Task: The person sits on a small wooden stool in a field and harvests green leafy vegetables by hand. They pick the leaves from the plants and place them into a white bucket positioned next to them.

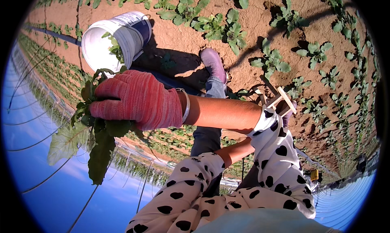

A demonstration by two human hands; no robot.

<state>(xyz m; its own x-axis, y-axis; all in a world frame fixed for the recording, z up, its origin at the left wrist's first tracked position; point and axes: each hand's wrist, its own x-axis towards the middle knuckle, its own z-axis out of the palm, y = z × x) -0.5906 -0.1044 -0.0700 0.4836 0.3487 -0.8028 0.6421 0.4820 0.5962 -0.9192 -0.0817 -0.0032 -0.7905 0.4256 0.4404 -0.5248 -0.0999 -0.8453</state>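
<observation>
My right hand (137, 100), in a red knitted glove with a pale band at the wrist, grips a bunch of green leaves (102, 147). Broad, lobed leaves hang below the fingers and stick out past them. Just beyond the glove is a white plastic bucket (134, 25) with a dark blue panel and writing. Some leaves (115, 50) show at the inner side of its mouth. My left forearm (236, 152) passes behind the right one, and the left hand is hidden there. Close to the right sleeve, light wooden pieces (281, 100) stick out; what they belong to is unclear.
Leafy plants (271, 60) grow in rows from cracked brown soil (189, 34). My purple shoe (213, 60) stands among them, close to a dark pipe (65, 37). Thin curved hoops (45, 134) cross the sky at left. A yellow object (314, 175) appears far off at right.
</observation>
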